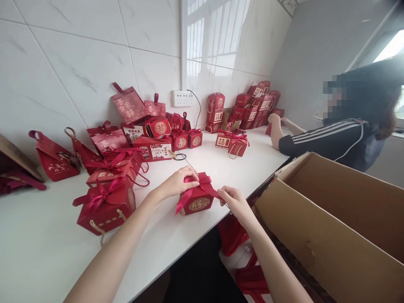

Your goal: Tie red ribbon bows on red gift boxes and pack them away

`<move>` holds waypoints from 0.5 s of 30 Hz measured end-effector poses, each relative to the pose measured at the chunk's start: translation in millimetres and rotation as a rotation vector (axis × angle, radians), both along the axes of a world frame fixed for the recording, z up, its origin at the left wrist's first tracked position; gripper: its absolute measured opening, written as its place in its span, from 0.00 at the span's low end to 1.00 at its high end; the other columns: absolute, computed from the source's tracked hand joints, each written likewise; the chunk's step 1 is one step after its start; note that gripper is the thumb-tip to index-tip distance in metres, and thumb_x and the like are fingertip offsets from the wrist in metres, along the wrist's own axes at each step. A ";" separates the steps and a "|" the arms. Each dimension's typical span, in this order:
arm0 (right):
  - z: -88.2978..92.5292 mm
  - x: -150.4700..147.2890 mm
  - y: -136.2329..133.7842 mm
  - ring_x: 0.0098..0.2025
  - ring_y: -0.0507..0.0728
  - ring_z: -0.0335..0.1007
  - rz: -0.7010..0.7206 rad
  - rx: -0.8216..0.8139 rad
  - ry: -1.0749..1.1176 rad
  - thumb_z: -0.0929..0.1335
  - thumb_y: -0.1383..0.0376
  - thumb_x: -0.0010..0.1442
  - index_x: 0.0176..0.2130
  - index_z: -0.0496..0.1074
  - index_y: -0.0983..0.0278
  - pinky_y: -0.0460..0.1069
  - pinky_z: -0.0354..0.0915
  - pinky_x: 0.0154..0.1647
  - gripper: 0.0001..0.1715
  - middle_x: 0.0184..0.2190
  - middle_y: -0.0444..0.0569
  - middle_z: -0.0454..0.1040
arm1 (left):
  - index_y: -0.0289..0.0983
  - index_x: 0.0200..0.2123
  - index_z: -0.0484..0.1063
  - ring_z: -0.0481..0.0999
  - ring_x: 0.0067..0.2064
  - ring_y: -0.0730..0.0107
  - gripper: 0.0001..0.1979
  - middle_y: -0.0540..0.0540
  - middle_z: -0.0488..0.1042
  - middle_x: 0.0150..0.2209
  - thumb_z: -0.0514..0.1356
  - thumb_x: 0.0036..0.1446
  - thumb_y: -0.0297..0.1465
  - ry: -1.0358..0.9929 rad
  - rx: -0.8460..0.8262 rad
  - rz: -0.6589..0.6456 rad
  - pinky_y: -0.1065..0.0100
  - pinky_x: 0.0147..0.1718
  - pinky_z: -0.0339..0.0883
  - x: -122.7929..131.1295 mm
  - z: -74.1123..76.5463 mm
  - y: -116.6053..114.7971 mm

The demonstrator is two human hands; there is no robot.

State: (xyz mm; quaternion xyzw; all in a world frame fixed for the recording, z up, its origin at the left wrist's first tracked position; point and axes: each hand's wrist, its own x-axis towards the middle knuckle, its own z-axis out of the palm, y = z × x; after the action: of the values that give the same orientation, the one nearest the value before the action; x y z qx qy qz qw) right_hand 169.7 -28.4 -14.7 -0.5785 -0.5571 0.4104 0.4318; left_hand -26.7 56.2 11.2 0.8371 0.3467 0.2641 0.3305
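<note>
Red card gift box [202,205] sits on the white table [142,263] near its front edge; gold characters fill its round emblem, too small to read for sure; left hand [180,181] pinches the ribbon [183,203] on top, right hand [234,201] pinches one tail; 囍 shows on a pale-labelled box [222,141] behind; big carton [318,219] crowds the right, cut off; a co-worker's sleeve [318,136] has white stripes.

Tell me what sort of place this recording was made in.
Likely a small packing workroom, though it could be a room at home: many red gift boxes stand along a long white table, a large open cardboard carton sits beside it, and a second person is at the far end.
</note>
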 end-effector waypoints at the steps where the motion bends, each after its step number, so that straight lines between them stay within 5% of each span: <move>1: 0.1 -0.2 -2.8 0.20 0.49 0.53 0.006 -0.014 -0.012 0.62 0.54 0.55 0.18 0.60 0.63 0.46 0.50 0.24 0.21 0.16 0.41 0.62 | 0.39 0.28 0.72 0.70 0.44 0.63 0.09 0.46 0.70 0.41 0.58 0.50 0.38 -0.001 -0.001 0.001 0.62 0.49 0.61 0.2 0.4 -0.2; 8: -7.2 24.5 -21.2 0.21 0.51 0.58 0.089 -0.087 -0.089 0.63 0.51 0.53 0.20 0.64 0.64 0.47 0.55 0.26 0.21 0.16 0.42 0.63 | 0.39 0.26 0.72 0.71 0.43 0.63 0.07 0.46 0.70 0.39 0.60 0.48 0.36 -0.038 -0.010 0.021 0.62 0.48 0.61 2.1 1.9 -2.9; 13: 15.2 55.5 -1.8 0.23 0.51 0.61 -0.206 0.142 -0.108 0.62 0.45 0.53 0.25 0.67 0.64 0.48 0.58 0.27 0.26 0.21 0.45 0.67 | 0.38 0.27 0.73 0.72 0.41 0.63 0.08 0.46 0.72 0.38 0.60 0.48 0.36 -0.052 -0.025 0.047 0.63 0.46 0.63 1.9 4.1 -3.1; 15: 25.0 51.1 16.5 0.23 0.52 0.62 -0.214 0.214 -0.119 0.61 0.44 0.54 0.25 0.67 0.64 0.48 0.59 0.27 0.27 0.22 0.46 0.68 | 0.38 0.31 0.72 0.72 0.42 0.63 0.10 0.46 0.73 0.39 0.59 0.49 0.38 -0.089 -0.041 0.072 0.64 0.45 0.63 0.6 5.1 -4.4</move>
State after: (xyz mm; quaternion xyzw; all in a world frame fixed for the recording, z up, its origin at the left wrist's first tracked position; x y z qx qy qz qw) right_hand 220.7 -12.0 10.3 -0.6086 -0.5574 0.2655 0.4984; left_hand -26.2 51.7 16.3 0.8045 0.3671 0.3057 0.3530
